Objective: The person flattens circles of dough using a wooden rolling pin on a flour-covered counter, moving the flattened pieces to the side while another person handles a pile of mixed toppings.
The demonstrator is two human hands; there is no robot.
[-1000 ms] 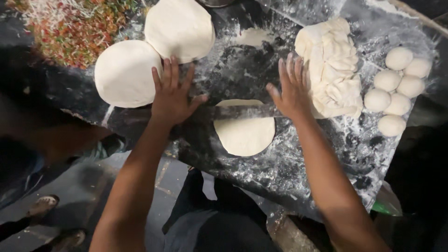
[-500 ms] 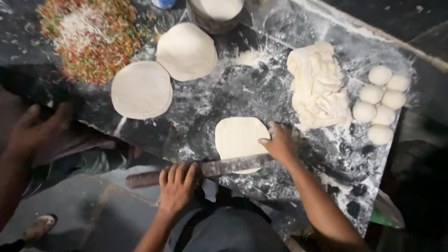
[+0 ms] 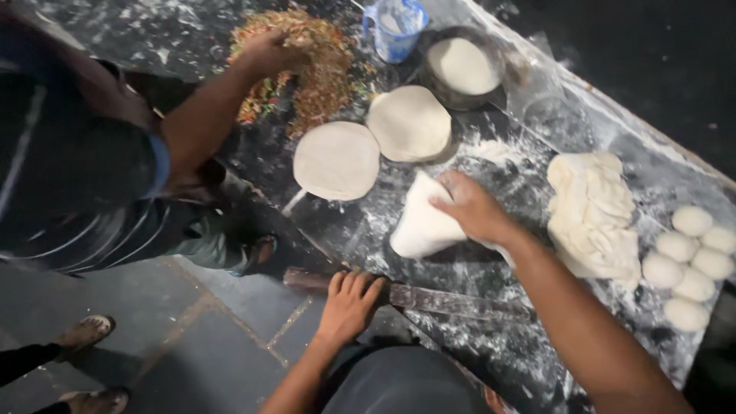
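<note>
Dough sheet (image 3: 422, 226) hangs folded under our right hand (image 3: 473, 207), fingers pinching it; left hand (image 3: 349, 303) lies flat on the rolling pin (image 3: 452, 301) at the bench's near edge.

- A dark desk (image 3: 529, 345), dusty with white flour, runs from the upper left of the frame to the lower right.
- Two flat round dough sheets (image 3: 336, 160) lie near the top middle.
- A colourful chopped mix (image 3: 326, 73) sits at the upper left.
- A big lump of dough (image 3: 594, 215) lies right of the middle.
- Small dough balls (image 3: 694, 261) sit at the right edge.
- A long rolling pin (image 3: 452, 301) lies near the bottom edge.
</note>
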